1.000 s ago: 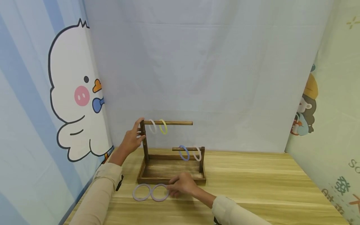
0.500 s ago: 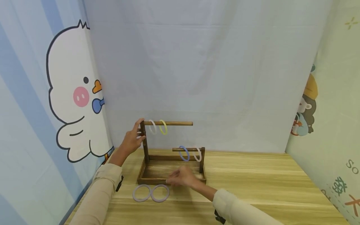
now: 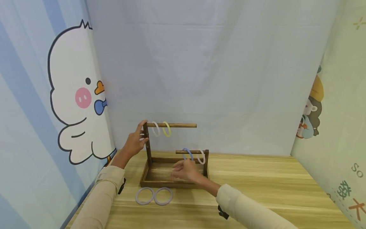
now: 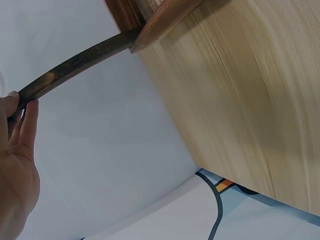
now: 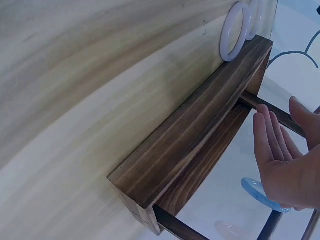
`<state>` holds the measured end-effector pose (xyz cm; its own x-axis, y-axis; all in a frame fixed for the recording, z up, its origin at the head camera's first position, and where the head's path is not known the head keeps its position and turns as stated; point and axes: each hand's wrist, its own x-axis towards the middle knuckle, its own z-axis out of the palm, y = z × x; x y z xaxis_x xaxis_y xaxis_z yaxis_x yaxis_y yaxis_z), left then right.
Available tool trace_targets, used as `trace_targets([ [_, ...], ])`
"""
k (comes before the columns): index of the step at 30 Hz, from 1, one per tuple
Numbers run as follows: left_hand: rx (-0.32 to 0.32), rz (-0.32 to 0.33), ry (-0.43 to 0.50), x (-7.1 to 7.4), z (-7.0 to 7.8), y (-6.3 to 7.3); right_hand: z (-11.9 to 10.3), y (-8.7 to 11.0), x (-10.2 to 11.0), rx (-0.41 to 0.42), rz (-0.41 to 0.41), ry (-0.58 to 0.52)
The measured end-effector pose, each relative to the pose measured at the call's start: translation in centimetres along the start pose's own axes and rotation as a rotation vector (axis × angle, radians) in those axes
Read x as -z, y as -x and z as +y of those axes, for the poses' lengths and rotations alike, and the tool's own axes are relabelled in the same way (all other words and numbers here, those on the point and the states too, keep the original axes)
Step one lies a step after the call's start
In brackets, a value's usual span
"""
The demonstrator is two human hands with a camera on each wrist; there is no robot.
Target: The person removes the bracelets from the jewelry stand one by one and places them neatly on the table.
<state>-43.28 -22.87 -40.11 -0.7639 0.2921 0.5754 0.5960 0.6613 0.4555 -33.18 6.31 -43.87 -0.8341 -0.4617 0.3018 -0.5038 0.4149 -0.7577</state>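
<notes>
My left hand (image 3: 133, 143) grips the top of the tall post of a dark wooden rack (image 3: 183, 125), thumb and fingers on either side of the post (image 4: 75, 65). My right hand (image 3: 186, 170) hovers over the rack's tray, fingers loosely extended, nothing between them; in the right wrist view it overlaps a blue ring (image 5: 260, 194). That ring hangs on the lower bar beside a pale pink ring (image 3: 204, 157). From the upper bar hang a whitish ring (image 3: 159, 129) and a yellow ring (image 3: 170, 129). Two lavender rings (image 3: 172, 196) lie side by side on the table, before the tray.
The wood-grain table (image 3: 257, 187) extends to the right of the rack. Behind stands a plain grey cloth (image 3: 228, 79). A blue curtain with a white bird print (image 3: 67, 82) flanks the left, and a printed greenish curtain (image 3: 343, 95) the right.
My right hand has lifted away from beside the right lavender ring, moving up and back over the tray. The lavender rings stay on the table. My left hand keeps its grip on the post.
</notes>
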Motion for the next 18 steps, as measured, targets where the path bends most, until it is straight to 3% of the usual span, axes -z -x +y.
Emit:
trace_targets([
  [7, 0.000, 0.005, 0.005, -0.2, -0.1, -0.1, -0.3, -1.2, 0.8, -0.094, 0.005, -0.050],
  [13, -0.006, 0.007, 0.020, -0.2, -0.2, -0.1, -0.5, -2.3, 1.5, -0.012, 0.058, 0.056],
  [18, -0.004, 0.012, 0.013, -0.5, -0.2, -0.2, -0.4, -2.9, 2.1, -0.021, 0.064, 0.012],
])
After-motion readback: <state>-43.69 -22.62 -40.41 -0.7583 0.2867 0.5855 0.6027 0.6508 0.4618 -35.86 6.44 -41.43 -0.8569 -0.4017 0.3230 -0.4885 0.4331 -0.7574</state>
